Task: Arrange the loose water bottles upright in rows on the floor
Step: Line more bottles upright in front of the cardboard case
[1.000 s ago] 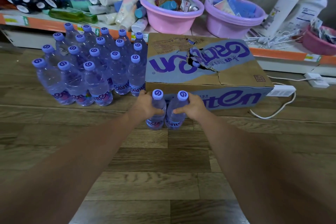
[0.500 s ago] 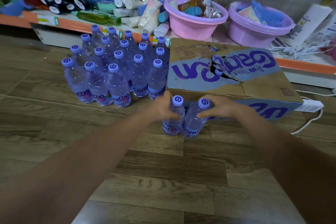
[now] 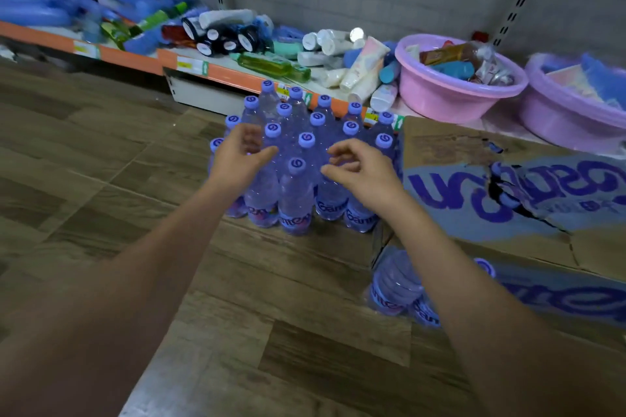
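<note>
Both hands off 2 bottles (image 3: 396,284), now prob. over block (image 3: 298,159).

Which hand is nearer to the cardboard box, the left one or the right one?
The right hand. It hovers just beside the cardboard box, at its left edge. The left hand is further away, over the far side of the grouped bottles.

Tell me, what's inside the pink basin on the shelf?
The pink basin holds a brown packet, a blue container and shiny wrapped items; whatever lies beneath them is covered.
</note>
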The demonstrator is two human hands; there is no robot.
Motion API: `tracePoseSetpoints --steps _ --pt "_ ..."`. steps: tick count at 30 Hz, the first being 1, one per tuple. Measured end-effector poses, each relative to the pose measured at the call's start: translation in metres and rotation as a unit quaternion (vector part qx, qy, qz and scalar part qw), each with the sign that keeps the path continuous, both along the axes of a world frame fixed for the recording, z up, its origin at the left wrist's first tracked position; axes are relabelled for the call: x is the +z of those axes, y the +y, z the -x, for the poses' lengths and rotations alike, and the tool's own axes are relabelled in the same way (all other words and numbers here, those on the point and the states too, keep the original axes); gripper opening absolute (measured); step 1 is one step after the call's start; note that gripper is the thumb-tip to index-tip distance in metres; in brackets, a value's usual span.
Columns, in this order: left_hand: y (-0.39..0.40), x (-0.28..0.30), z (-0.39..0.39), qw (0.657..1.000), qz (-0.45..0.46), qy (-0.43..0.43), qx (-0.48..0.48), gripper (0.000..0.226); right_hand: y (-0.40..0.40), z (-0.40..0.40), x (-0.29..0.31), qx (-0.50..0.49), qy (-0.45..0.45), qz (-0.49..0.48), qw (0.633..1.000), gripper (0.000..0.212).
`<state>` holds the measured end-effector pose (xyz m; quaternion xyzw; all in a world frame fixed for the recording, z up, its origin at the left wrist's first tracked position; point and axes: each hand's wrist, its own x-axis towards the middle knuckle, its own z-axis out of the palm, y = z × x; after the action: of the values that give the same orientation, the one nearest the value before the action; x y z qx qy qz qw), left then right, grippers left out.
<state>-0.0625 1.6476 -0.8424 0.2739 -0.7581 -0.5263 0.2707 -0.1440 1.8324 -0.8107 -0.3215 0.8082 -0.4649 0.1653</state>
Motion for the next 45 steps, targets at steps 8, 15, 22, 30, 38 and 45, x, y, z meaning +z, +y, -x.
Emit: tracePoseSetpoints --steps 8,15,22,30,38,45 --pt "-0.014 -0.052 0.001 0.996 -0.086 0.031 -0.004 0.068 -0.076 0.0 -0.084 -0.073 -0.07 -0.008 0.995 0.074" --pt "-0.014 -0.078 0.008 0.999 -0.02 -0.018 -0.032 0.054 -0.081 0.005 -0.126 -0.113 -0.076 0.003 0.991 0.077" --pt "-0.016 -0.088 0.005 0.992 0.049 -0.115 -0.004 0.075 -0.076 -0.01 -0.134 -0.128 -0.06 0.03 0.989 0.074" --pt "0.009 -0.075 -0.022 0.991 -0.01 -0.124 -0.043 0.049 -0.044 -0.041 -0.131 -0.118 0.006 -0.009 0.993 0.072" --pt "0.031 -0.022 -0.049 0.977 0.026 -0.185 -0.098 0.063 0.019 -0.056 -0.056 0.021 0.065 -0.118 0.991 0.08" --pt "0.083 0.064 -0.044 0.967 0.059 -0.086 -0.231 0.029 0.115 -0.055 0.044 -0.011 0.099 -0.054 0.994 0.072"
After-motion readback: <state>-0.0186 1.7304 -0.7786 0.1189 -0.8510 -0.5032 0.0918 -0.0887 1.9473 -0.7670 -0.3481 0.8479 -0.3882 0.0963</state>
